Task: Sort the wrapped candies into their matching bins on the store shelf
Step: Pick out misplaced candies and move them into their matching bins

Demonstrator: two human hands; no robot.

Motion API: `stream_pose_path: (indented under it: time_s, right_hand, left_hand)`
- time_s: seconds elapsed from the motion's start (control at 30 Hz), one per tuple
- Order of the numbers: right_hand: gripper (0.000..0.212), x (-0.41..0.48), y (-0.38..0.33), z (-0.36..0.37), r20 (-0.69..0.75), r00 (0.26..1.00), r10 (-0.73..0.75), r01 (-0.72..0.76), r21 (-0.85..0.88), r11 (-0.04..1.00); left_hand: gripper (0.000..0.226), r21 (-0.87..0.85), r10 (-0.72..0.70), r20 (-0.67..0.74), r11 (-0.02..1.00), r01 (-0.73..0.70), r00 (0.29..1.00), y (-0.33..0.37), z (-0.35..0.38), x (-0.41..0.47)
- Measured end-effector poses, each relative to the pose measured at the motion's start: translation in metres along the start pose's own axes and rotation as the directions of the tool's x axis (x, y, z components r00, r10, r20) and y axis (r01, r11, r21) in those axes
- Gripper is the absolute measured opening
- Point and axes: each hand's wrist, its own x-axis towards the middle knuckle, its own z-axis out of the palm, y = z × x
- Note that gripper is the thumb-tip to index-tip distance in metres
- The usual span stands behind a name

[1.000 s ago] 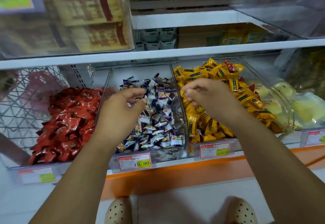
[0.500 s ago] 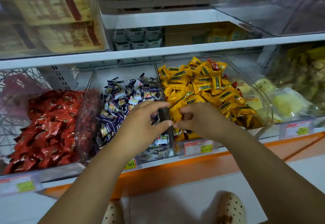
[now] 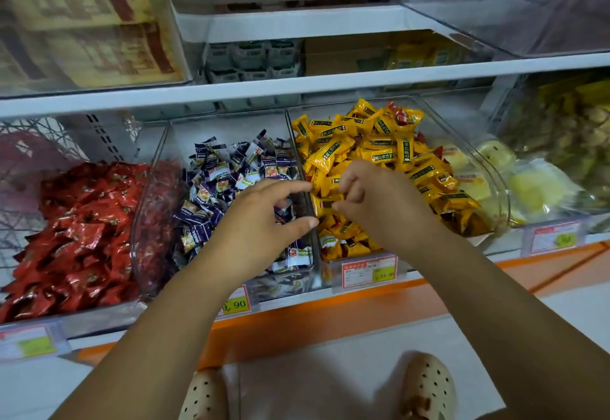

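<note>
**A:** How are the hands placed?

**B:** Both forearms reach forward and slightly inward, so the hands sit close together with a narrow gap between them. The left hand (image 3: 260,225) is palm down with the fingers spread. Its forefinger is stretched out towards the right hand and its thumb points the same way lower down. I can see nothing held in it.

**A:** And the right?

**B:** The right hand (image 3: 383,201) is knuckles up with the fingers curled under. They pinch one yellow candy (image 3: 325,204) by its end, and the wrapper sticks out towards the left hand, between that hand's forefinger and thumb.

**A:** What's under the hands?

**B:** Under the left hand is the clear bin (image 3: 148,195) of blue-and-white candies (image 3: 224,175). Under and beyond the right hand is the pile of yellow candies (image 3: 373,145). The thin clear wall between the two bins runs just at the left hand's fingertips, and the pinched candy is on the yellow side of it.

**A:** Anything else nearby?

**B:** The red candies (image 3: 82,228) are heaped well out beyond the left forearm. A price tag (image 3: 366,271) hangs on the shelf edge just below the right wrist.
</note>
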Motion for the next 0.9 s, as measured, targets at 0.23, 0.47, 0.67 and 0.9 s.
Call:
stream_pose_path:
  time_s: [0.23, 0.47, 0.67, 0.9]
  right_hand:
    - [0.034, 0.000, 0.014, 0.023, 0.378, 0.926, -0.024, 0.114, -0.217, 0.969]
    - [0.022, 0.001, 0.012, 0.027, 0.283, 0.954, -0.100, 0.157, -0.186, 0.970]
    - [0.018, -0.001, 0.011, -0.016, 0.242, 0.969, -0.045, -0.008, 0.216, 0.976]
    - [0.027, 0.014, -0.020, -0.011, -0.075, 0.997, 0.026, 0.013, 0.481, 0.877]
  left_hand:
    - [0.046, -0.022, -0.022, 0.016, 1.000, 0.022, 1.000, 0.002, -0.001, -0.003]
    - [0.049, -0.009, -0.014, 0.041, 1.000, 0.014, 0.999, -0.001, -0.004, -0.005]
    - [0.037, -0.028, -0.047, -0.014, 0.999, 0.046, 0.999, -0.005, -0.009, -0.002]
    - [0.029, 0.001, -0.115, -0.163, 0.993, 0.116, 0.980, -0.013, -0.022, -0.004]
